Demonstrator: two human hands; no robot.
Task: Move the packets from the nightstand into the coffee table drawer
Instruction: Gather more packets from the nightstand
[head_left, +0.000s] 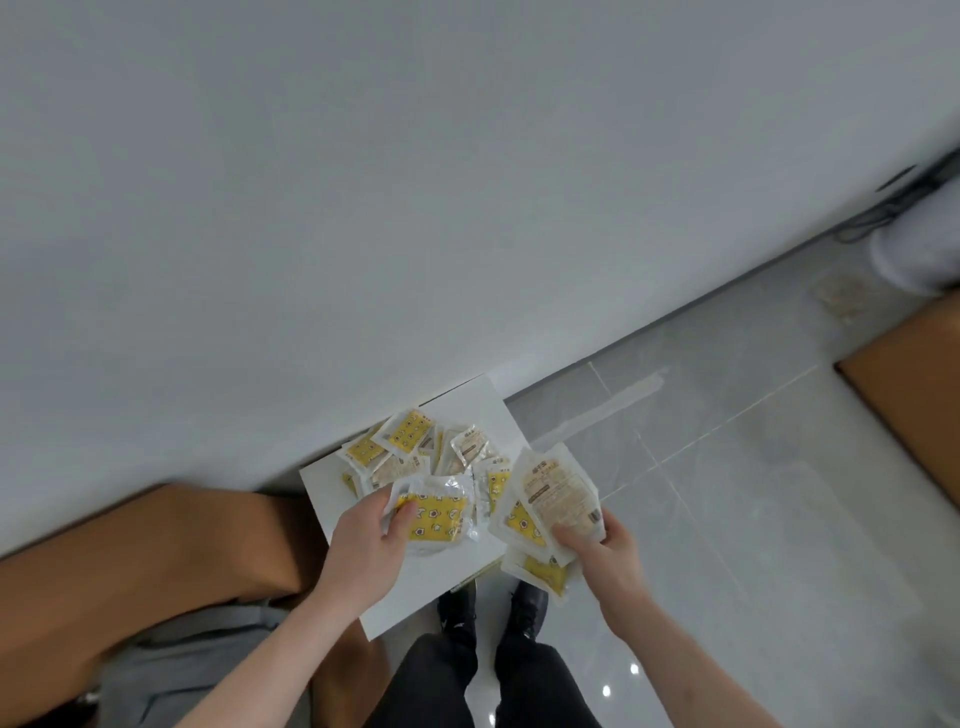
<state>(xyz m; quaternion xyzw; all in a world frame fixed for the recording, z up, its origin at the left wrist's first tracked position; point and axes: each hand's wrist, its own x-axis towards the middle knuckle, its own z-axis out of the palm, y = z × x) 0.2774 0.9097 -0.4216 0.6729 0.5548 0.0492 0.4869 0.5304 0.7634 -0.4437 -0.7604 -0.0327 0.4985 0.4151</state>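
Observation:
Several yellow-and-white packets (410, 447) lie in a loose heap on the white nightstand (488, 405) against the wall. My left hand (371, 540) pinches one yellow packet (436, 517) at its left edge, just above the nightstand top. My right hand (602, 545) holds a fanned stack of packets (550, 499) beyond the nightstand's right edge, over the floor. The coffee table drawer is not in view.
A brown wooden bed frame (156, 561) with grey bedding (197, 654) lies to the left of the nightstand. Grey tiled floor (727, 493) spreads to the right, with a brown cardboard box (914, 395) at the far right. My dark shoes (493, 608) stand below the nightstand.

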